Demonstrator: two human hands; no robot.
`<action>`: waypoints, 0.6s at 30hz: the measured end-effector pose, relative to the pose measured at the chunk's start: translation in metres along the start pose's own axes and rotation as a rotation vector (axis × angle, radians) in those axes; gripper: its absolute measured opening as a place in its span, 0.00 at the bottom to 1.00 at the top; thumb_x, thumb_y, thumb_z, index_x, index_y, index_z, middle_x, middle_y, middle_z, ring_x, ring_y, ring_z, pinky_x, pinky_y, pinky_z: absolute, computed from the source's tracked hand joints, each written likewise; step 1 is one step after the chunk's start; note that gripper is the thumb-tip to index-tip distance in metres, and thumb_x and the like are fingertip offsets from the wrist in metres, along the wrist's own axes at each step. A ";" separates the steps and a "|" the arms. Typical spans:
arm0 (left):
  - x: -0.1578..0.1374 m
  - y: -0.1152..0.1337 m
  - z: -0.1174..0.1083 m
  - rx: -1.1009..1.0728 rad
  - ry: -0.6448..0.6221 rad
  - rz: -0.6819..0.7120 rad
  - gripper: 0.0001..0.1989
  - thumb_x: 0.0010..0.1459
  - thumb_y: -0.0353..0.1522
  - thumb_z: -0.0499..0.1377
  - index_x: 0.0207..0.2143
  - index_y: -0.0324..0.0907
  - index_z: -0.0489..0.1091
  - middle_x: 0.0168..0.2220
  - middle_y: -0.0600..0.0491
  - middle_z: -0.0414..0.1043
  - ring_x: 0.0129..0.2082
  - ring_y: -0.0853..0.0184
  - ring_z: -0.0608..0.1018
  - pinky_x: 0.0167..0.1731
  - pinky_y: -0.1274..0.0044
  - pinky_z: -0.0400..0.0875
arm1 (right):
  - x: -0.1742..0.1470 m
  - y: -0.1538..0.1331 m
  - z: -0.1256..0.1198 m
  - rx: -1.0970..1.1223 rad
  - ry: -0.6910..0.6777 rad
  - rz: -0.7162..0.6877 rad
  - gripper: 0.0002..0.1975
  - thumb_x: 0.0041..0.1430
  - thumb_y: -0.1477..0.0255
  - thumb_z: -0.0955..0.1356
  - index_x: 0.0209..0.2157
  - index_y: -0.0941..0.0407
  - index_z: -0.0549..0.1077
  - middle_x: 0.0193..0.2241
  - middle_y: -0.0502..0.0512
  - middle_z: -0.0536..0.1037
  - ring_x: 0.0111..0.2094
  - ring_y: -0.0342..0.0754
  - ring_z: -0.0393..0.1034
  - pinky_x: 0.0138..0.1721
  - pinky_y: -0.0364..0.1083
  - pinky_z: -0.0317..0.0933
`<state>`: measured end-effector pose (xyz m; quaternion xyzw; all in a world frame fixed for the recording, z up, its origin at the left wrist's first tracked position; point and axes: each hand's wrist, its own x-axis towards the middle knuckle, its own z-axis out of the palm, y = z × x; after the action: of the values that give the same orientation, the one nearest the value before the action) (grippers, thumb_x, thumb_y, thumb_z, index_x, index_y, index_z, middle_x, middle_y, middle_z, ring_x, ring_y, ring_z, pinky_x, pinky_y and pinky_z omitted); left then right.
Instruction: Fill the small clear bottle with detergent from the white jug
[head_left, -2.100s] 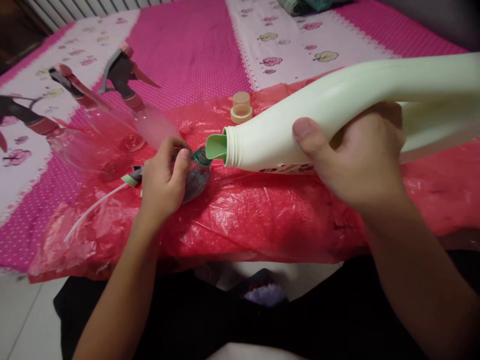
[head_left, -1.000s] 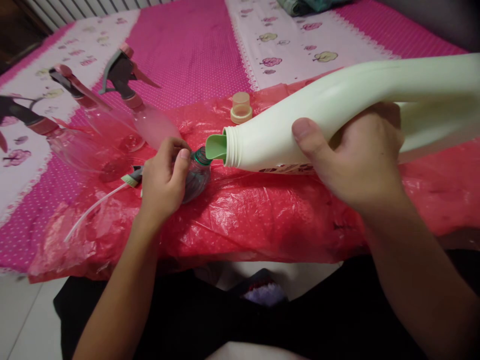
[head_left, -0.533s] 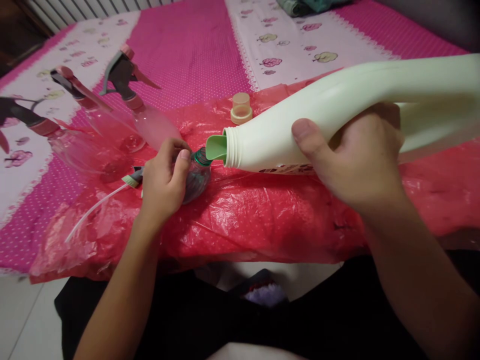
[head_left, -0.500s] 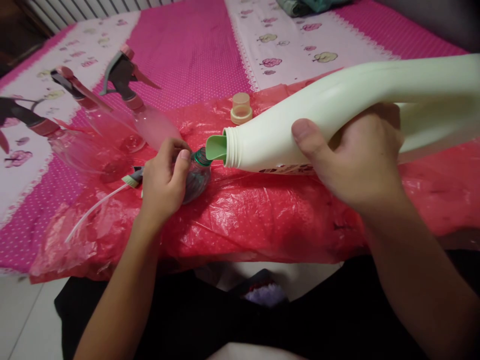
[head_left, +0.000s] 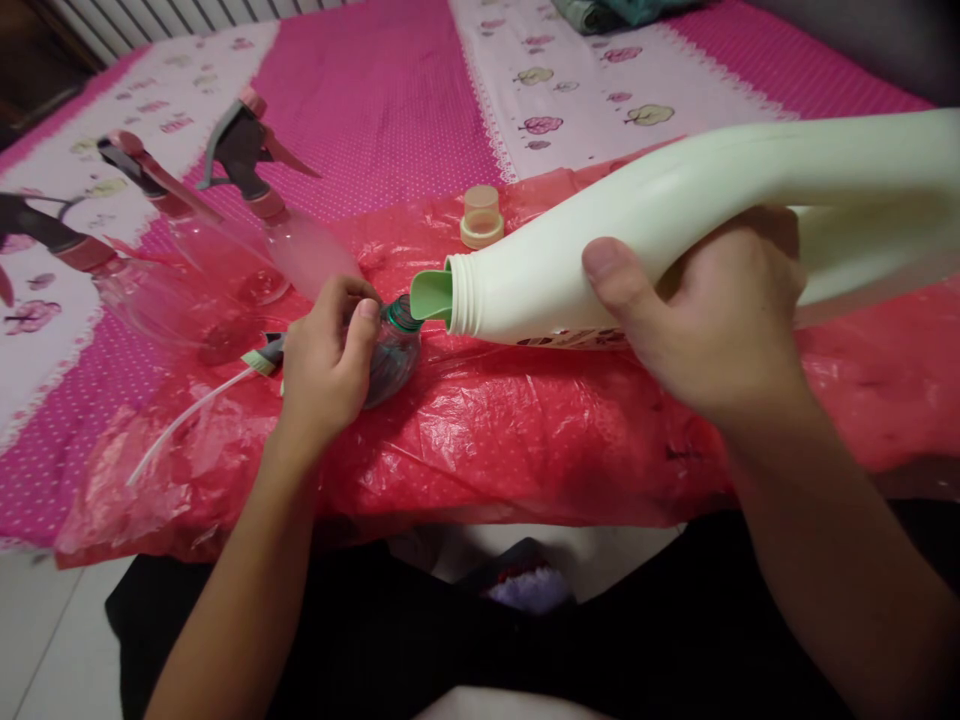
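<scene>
My left hand (head_left: 330,350) is closed around a small clear green-necked bottle (head_left: 397,360), which leans so its open mouth faces up and to the right. My right hand (head_left: 705,300) grips the large pale detergent jug (head_left: 570,240) by its handle, thumb along the side. The jug lies tilted nearly level, and its green spout (head_left: 433,295) meets the bottle's mouth. Whether liquid is flowing I cannot make out. Left of my left hand rests a grey and green spray head (head_left: 266,355) with a white tube (head_left: 184,420). Behind the spout stands the translucent yellowish jug cap (head_left: 482,217).
Several pink spray bottles (head_left: 307,250) with dark trigger heads stand at the left. Red plastic sheeting (head_left: 480,440) covers the near edge of the bed, over a pink and white patterned bedspread (head_left: 375,110). Folded cloth (head_left: 600,12) lies at the far edge.
Almost nothing differs. Both hands keep their holds, and the jug's spout stays at the bottle's mouth; the view has shifted very slightly.
</scene>
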<state>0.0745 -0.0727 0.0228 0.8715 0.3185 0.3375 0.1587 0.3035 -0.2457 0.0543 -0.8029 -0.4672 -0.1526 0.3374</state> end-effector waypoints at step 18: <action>0.000 0.001 0.000 -0.002 0.002 0.001 0.17 0.71 0.47 0.49 0.38 0.47 0.70 0.29 0.55 0.70 0.28 0.66 0.73 0.32 0.70 0.62 | 0.001 -0.001 0.000 0.004 -0.005 0.006 0.42 0.63 0.38 0.53 0.50 0.58 0.77 0.48 0.61 0.81 0.58 0.65 0.71 0.60 0.69 0.58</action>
<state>0.0752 -0.0728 0.0232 0.8712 0.3178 0.3387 0.1593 0.3029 -0.2452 0.0553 -0.8040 -0.4659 -0.1486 0.3382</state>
